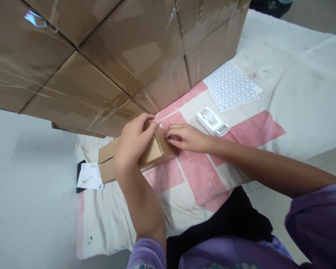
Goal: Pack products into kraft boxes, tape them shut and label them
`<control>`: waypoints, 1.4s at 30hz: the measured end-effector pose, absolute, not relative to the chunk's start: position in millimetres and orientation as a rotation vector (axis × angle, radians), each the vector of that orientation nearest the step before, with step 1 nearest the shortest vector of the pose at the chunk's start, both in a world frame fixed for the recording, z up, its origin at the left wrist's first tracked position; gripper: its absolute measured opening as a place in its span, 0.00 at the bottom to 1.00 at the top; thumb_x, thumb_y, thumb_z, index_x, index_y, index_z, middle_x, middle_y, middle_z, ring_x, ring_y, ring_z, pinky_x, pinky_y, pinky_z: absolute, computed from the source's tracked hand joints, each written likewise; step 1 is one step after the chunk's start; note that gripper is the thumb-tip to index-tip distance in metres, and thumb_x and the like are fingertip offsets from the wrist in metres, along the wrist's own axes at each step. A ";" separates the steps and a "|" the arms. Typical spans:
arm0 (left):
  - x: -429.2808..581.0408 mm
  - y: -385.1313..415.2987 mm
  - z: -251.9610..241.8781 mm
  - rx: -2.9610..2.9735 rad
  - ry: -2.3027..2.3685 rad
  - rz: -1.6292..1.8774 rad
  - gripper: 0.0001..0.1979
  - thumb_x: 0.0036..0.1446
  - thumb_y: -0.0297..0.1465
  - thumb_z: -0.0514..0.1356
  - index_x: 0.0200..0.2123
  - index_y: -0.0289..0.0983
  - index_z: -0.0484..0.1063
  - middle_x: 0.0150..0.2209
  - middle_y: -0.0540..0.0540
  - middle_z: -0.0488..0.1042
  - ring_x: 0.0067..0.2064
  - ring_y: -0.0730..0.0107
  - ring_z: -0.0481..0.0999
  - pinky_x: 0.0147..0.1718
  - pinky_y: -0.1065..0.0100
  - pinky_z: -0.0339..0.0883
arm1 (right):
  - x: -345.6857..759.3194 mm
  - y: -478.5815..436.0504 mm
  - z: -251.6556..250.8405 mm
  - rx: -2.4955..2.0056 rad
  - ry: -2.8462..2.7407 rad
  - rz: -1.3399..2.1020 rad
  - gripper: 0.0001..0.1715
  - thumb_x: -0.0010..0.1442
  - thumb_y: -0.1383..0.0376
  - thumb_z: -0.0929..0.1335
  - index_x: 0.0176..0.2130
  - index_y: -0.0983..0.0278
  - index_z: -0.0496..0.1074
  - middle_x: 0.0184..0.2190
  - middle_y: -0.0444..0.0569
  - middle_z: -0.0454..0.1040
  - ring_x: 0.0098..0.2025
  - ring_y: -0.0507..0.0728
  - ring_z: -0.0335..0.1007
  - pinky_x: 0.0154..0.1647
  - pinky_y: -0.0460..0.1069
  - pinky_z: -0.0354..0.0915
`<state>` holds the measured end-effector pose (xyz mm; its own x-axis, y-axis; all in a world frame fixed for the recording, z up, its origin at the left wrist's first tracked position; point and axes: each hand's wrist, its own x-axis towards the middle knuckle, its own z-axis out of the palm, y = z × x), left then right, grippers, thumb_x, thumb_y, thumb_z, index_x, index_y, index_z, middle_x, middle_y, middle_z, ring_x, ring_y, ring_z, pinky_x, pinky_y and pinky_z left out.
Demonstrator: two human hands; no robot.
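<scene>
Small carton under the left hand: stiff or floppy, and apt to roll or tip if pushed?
Carton is probably fairly stiff: flat cardboard panels, straight edges. Unlikely to roll or tip; it's boxy and lies low. It may drag or bunch the cloth a little, since that looks loose and wrinkled. Contents hidden, so weight can't be told.

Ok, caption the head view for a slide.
Left hand on a cardboard box, right hand at its end, beside stacked cartons.

Box partly behind left hand
</scene>
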<state>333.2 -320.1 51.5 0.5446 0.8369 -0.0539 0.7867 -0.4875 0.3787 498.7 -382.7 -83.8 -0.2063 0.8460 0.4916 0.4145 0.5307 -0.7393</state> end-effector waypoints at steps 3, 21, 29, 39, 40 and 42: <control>332.9 -320.1 50.9 2.430 1.328 0.197 0.16 0.66 0.45 0.55 0.48 0.46 0.77 0.49 0.48 0.81 0.49 0.57 0.77 0.48 0.61 0.66 | 502.0 -381.8 -82.8 -1.049 -1.858 0.576 0.06 0.66 0.69 0.66 0.41 0.63 0.74 0.39 0.49 0.76 0.39 0.55 0.73 0.42 0.51 0.68; 336.4 -321.1 49.6 2.480 1.322 0.165 0.17 0.68 0.42 0.53 0.49 0.43 0.77 0.52 0.46 0.80 0.53 0.53 0.76 0.54 0.56 0.65 | 497.8 -381.8 -78.5 -1.029 -1.840 0.623 0.07 0.67 0.68 0.65 0.38 0.64 0.74 0.37 0.50 0.75 0.39 0.56 0.73 0.44 0.52 0.69; 337.1 -321.0 47.1 2.491 1.319 0.167 0.19 0.70 0.45 0.50 0.49 0.43 0.76 0.51 0.47 0.80 0.53 0.53 0.76 0.55 0.54 0.65 | 513.7 -388.8 -57.6 -0.836 -1.151 0.643 0.27 0.69 0.45 0.64 0.57 0.59 0.67 0.47 0.50 0.73 0.46 0.55 0.73 0.46 0.51 0.72; 334.1 -319.4 48.0 2.450 1.264 0.171 0.21 0.69 0.46 0.50 0.56 0.48 0.74 0.49 0.48 0.82 0.49 0.52 0.80 0.50 0.57 0.70 | 486.9 -391.3 -77.1 -1.014 -1.904 0.751 0.79 0.47 0.45 0.79 0.76 0.61 0.32 0.73 0.65 0.47 0.75 0.71 0.42 0.74 0.68 0.49; 336.5 -321.6 49.1 2.458 1.216 0.204 0.21 0.69 0.45 0.50 0.56 0.48 0.74 0.49 0.47 0.81 0.49 0.52 0.80 0.50 0.56 0.71 | 487.7 -390.6 -75.8 -1.028 -1.905 0.747 0.80 0.46 0.47 0.80 0.76 0.61 0.32 0.72 0.65 0.49 0.74 0.70 0.45 0.73 0.67 0.52; 337.0 -331.4 55.7 2.516 1.103 0.505 0.19 0.68 0.44 0.52 0.57 0.48 0.73 0.54 0.47 0.79 0.53 0.52 0.78 0.54 0.53 0.70 | 496.8 -391.1 -69.7 -1.023 -1.883 0.729 0.79 0.43 0.50 0.80 0.75 0.59 0.35 0.70 0.63 0.53 0.72 0.69 0.51 0.71 0.65 0.57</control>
<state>337.0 -331.4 55.7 0.6343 0.7516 0.1811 0.6284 -0.6376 0.4456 496.8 -391.1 -69.7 -0.3038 0.8641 0.4013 0.3681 0.4949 -0.7871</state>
